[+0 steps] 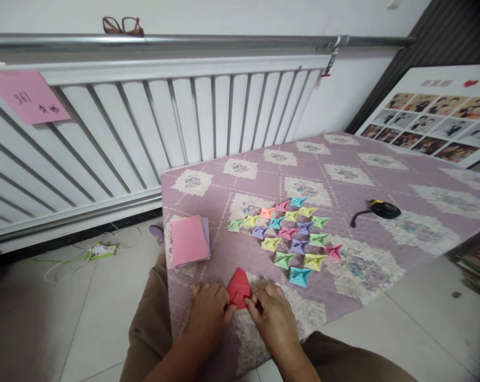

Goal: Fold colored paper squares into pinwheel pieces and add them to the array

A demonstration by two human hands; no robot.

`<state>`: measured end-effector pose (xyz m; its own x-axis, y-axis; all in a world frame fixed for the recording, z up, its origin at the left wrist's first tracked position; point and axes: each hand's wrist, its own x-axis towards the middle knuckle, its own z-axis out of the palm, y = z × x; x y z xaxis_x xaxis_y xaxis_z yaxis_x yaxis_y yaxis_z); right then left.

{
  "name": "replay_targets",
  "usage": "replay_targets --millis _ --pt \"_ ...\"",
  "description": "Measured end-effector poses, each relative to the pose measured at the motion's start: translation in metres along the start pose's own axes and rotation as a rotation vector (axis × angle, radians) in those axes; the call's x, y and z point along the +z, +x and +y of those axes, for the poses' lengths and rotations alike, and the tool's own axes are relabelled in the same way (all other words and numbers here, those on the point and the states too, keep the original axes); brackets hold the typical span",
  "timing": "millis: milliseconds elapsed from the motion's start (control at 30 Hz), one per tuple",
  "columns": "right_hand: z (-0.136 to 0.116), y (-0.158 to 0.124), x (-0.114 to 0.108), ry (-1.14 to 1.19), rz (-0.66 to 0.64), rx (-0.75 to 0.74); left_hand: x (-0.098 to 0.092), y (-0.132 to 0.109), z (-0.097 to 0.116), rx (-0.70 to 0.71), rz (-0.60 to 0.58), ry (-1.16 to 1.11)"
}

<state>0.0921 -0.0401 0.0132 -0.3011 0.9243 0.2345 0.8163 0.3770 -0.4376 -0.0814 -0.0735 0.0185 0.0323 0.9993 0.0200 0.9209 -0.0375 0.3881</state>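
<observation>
**Red paper pinched from both sides, btm ctr of frame**

The red paper (239, 289) lies flat on the quilt-covered worktop (383, 159), low in the frame just left of ctr, w/ its point aimed up-frame. The left hand (210, 310) and right hand (274, 318) sit close together. Each has its fingertips closed on a lower corner of the sheet, thumbs tucked in toward the middle.

Handling, as a judgement:
- Very light and thin, prob. stiff enough to keep a crease, but it tears or dents if yanked.
- The quilt under it is soft, so a hard press may sink in instead of sharpening a fold.
- Best hold looks like the edges and corners, w/ a fingertip pinch. The pointed tip looks weakest.

Around it:
- Pink sheet stack (189, 240) up-left of the hands.
- Multicolour folded pieces (291, 233) in rows up-right.
- Black gadget (383, 210) further right; can't tell what it is.
- Radiator (144, 132) across the upper left, w/ a pink note (27, 96) stuck on it.
</observation>
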Motion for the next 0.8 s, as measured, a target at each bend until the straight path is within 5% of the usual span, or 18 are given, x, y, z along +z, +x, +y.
replay_targets --millis 267,433,800 --pt "0.007 -0.003 0.003 0.049 0.022 -0.037 0.002 0.0 -0.008 0.438 -0.065 0.122" --pt "0.008 -0.004 0.001 0.04 0.016 0.007 0.006 -0.002 -0.011 0.399 -0.109 0.194" --pt "-0.024 0.03 -0.017 -0.071 -0.225 0.263 0.005 -0.004 -0.01 0.388 -0.094 0.116"
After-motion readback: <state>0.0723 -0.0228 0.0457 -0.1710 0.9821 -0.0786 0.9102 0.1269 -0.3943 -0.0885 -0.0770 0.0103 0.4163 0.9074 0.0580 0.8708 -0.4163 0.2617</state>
